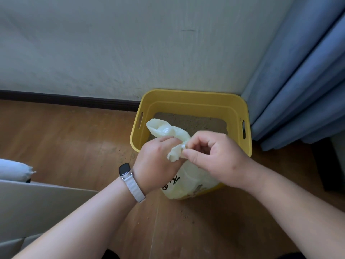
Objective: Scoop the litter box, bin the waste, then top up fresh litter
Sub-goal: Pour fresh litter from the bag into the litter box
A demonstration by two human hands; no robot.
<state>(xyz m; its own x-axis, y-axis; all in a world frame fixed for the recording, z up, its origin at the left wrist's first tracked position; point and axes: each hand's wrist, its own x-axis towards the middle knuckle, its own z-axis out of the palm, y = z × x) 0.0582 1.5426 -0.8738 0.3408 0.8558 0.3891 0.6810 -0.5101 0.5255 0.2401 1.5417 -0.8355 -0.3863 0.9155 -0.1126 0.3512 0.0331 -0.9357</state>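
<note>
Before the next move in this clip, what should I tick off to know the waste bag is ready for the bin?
1. Grip on the bag: ok. The left hand and right hand both hold the twisted neck of the plastic bag.
2. Bag tied shut: cannot tell. No finished knot shows.
3. Bag intact: ok on the visible side, with no tear or spill.
4. Floor clean: not ok. Loose grains lie in front of the litter box.
5. Bin within reach: cannot tell. No bin is in view.
6. Litter level: cannot tell from this angle.
</note>
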